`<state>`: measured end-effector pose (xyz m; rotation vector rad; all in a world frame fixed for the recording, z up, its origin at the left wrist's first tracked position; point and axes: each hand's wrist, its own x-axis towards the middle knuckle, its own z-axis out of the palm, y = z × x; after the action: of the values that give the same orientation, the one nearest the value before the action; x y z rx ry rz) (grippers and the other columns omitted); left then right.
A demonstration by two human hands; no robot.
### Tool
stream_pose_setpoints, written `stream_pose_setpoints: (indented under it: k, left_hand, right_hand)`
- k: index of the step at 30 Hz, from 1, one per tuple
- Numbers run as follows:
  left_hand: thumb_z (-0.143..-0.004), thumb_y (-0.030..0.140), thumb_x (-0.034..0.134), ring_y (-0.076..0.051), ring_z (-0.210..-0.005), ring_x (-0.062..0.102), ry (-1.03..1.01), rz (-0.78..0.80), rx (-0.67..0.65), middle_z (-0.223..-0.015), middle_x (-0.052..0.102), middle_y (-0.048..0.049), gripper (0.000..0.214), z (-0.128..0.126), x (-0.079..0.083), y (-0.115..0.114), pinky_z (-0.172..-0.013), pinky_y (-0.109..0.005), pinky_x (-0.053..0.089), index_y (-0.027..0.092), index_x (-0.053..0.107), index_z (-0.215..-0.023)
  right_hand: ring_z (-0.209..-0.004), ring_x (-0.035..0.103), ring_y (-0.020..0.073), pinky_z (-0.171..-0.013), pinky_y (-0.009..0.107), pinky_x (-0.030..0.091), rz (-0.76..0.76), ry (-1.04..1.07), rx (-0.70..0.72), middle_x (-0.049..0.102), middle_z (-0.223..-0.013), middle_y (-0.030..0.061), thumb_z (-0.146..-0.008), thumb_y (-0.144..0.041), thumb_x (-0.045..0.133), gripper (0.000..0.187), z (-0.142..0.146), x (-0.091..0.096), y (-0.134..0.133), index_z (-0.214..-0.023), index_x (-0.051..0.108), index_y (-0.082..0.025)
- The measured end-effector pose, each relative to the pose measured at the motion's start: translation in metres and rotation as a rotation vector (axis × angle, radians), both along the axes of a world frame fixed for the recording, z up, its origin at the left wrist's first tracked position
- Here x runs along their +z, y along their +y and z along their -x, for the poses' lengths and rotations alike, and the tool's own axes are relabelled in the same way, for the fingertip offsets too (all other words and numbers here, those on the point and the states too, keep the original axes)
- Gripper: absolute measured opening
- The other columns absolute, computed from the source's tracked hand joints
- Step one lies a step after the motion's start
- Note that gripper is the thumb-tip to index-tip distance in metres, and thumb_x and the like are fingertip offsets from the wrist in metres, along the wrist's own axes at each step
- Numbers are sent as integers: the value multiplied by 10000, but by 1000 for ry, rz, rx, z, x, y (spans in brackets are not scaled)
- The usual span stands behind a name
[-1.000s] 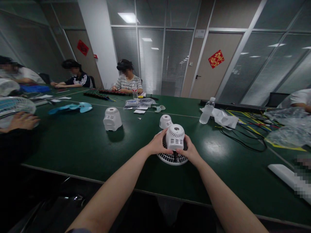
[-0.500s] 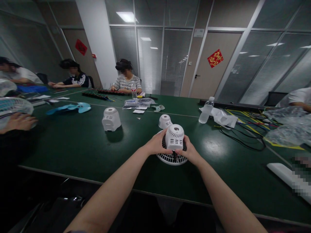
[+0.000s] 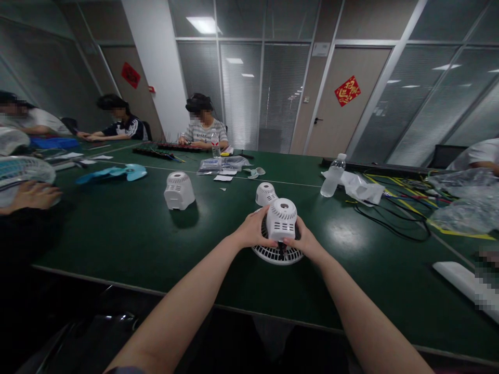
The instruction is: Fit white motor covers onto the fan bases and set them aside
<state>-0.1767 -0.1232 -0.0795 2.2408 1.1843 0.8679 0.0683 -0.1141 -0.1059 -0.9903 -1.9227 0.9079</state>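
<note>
A white fan motor housing (image 3: 282,220) with vent slots and a round hole on top is gripped from both sides. My left hand (image 3: 255,229) holds its left side, and my right hand (image 3: 306,239) holds its right side. Beneath it lies a round white fan grille (image 3: 277,257), flat on the table, with a dark part in its middle that my hands and the housing largely cover. Just behind stands a second white housing (image 3: 265,193). Another white housing (image 3: 179,191) sits upright farther left.
A blue fan blade (image 3: 113,174) lies on the green table (image 3: 218,249). To the right are a water bottle (image 3: 333,175), black cables (image 3: 393,228), plastic bags (image 3: 465,210) and a long white part (image 3: 463,285). At the left edge a co-worker's hand (image 3: 37,195) rests by a fan grille. Other people sit beyond.
The view has shifted very slightly. Both hands keep the same hold on the housing above the grille; nothing else has visibly moved.
</note>
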Motion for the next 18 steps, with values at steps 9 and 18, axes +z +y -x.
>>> stream_pose_setpoints:
  k: [9,18]
  left_hand:
    - [-553,563,864,-401,-1427,374,0,-16,16,-1546,410,-153,1222,-4,-1,-2,-1189,-600,255,238,228,-1544]
    - [-559,583,857,-420,-1480,260,-45,90,-18,-1594,324,-153,1247,3,-2,-4,-1202,-619,218,250,195,-1562]
  right_hand:
    - [-1349,497,354,-1127,545,379,8,28,-18,533,-1448,139,-674,-534,817,1012,1,-1,-3,-1501,308,-249]
    - [-1349,488,352,-1129,538,373,1,-77,-35,525,-1455,125,-700,-506,806,967,4,14,-12,-1501,324,-258]
